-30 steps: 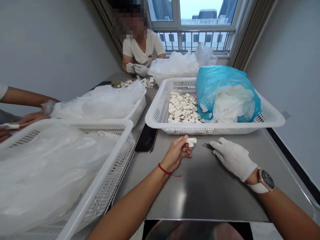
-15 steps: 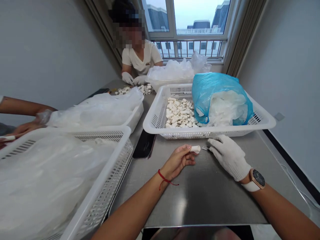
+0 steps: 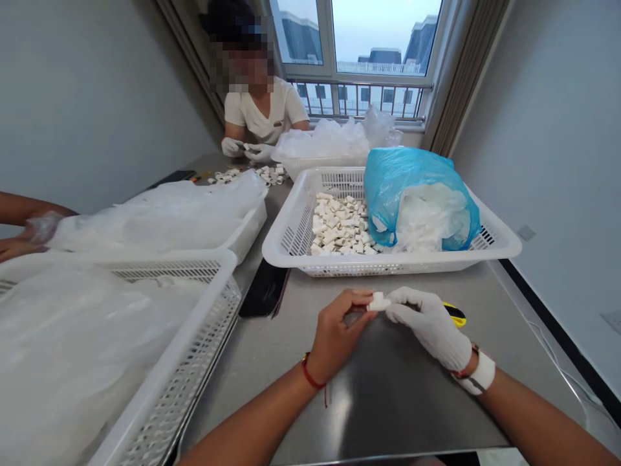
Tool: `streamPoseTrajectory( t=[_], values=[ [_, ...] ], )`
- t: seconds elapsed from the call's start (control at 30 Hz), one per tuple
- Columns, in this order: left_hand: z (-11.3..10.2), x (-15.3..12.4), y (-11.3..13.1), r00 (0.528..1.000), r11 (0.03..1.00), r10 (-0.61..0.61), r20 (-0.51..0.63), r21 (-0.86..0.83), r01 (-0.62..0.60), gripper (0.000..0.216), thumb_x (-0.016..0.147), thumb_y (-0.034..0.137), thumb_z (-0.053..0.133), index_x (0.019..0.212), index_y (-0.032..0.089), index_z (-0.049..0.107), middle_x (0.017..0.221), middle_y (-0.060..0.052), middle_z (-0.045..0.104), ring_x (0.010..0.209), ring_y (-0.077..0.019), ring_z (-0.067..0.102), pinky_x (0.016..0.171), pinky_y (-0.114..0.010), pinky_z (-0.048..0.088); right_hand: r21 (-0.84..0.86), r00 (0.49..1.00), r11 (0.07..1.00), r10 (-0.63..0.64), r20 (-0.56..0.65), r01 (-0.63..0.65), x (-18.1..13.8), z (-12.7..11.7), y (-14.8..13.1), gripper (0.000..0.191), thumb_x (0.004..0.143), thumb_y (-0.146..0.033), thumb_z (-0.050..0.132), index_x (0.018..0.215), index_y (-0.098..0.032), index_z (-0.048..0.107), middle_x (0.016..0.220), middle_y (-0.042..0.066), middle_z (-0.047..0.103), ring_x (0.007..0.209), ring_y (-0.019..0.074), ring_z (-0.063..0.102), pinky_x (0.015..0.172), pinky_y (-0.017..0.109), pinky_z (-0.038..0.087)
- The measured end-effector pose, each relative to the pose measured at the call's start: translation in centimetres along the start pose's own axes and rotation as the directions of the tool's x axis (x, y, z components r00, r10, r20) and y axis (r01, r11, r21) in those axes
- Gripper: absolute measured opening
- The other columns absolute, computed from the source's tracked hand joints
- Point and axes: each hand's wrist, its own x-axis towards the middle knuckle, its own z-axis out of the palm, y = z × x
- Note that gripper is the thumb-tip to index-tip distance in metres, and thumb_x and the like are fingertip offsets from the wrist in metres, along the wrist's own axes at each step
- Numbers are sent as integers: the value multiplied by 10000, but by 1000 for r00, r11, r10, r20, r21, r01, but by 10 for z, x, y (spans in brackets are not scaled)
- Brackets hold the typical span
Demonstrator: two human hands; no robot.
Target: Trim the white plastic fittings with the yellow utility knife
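Observation:
My bare left hand (image 3: pixel 339 330) pinches a small white tube piece (image 3: pixel 378 302) above the steel table (image 3: pixel 388 395). My gloved right hand (image 3: pixel 429 323) meets it from the right, fingertips on the same piece, and a yellow-and-black tool (image 3: pixel 455 314) shows behind its knuckles. Just beyond stands a white basket (image 3: pixel 291 236) with a heap of white tube pieces (image 3: pixel 337 223) and a blue plastic bag (image 3: pixel 412 194).
White baskets lined with clear plastic stand at near left (image 3: pixel 194 349) and further back on the left (image 3: pixel 250 226). A black phone (image 3: pixel 264 291) lies between the baskets. A gloved person (image 3: pixel 257 110) works at the far end; another person's hand (image 3: pixel 17 246) shows at left.
My hands have come together: the right hand left the table and now touches the white piece that the left hand holds. The view has tilted down slightly.

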Motion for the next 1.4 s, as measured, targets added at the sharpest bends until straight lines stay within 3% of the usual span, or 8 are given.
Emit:
streamPoseTrajectory(
  t=[0.2,0.3,0.4,0.5,0.67,0.87,1.13,1.4],
  values=[
    [-2,-6,1,962,955,212,171,170,-241,59,821,232,654,855,258,695,1061,-71,733,981,-223,681,886,-352,509,280,978,941,159,137,-192,2,2,3,242,853,-375,515,698,-188,514,657,-14,568,596,111,485,571,240,397],
    [-1,-4,-2,964,957,203,169,175,-232,79,824,234,648,889,253,687,1058,-70,727,982,-220,674,882,-353,510,112,993,986,121,2,-121,0,3,6,217,869,-354,491,716,-200,490,657,-20,555,615,123,502,584,247,418],
    [-2,0,-3,969,952,207,137,202,-232,92,829,242,639,911,246,681,1011,-70,720,943,-212,665,845,-340,520,-201,974,975,-128,-187,90,-2,2,4,74,861,-270,519,852,-206,554,829,20,609,780,158,572,719,287,470],
    [-4,2,-3,957,925,244,157,258,-278,103,849,224,606,918,243,680,949,-63,712,911,-200,657,830,-321,516,-398,941,877,-328,-85,270,-5,2,1,123,882,-239,517,963,-210,606,962,65,616,899,181,587,816,317,469],
    [-2,-1,-4,932,902,244,269,288,-320,173,870,187,545,961,242,681,1002,-68,706,963,-202,645,890,-320,489,-406,974,891,-226,-8,203,-6,4,2,131,901,-284,525,924,-209,630,796,9,646,716,146,591,679,263,464],
    [-1,4,-5,998,993,19,52,119,-25,289,836,193,544,1109,215,633,975,-55,686,829,-180,648,807,-309,503,-355,969,909,-245,-35,217,-7,3,5,143,902,-307,552,856,-218,654,804,5,693,737,141,634,703,248,479],
    [-4,15,-10,869,852,-380,316,-245,462,318,705,439,720,775,129,698,612,7,598,526,-85,474,524,-206,384,-391,867,783,-489,95,484,-7,3,14,129,917,-248,534,949,-227,658,884,42,696,826,162,642,790,288,502],
    [-1,11,-9,928,908,-320,191,-220,358,309,664,362,768,856,138,677,685,-10,665,603,-115,579,614,-244,478,-297,941,895,-338,30,332,-8,5,12,110,895,-293,579,891,-218,659,843,28,679,776,152,626,737,276,486]
  ],
)
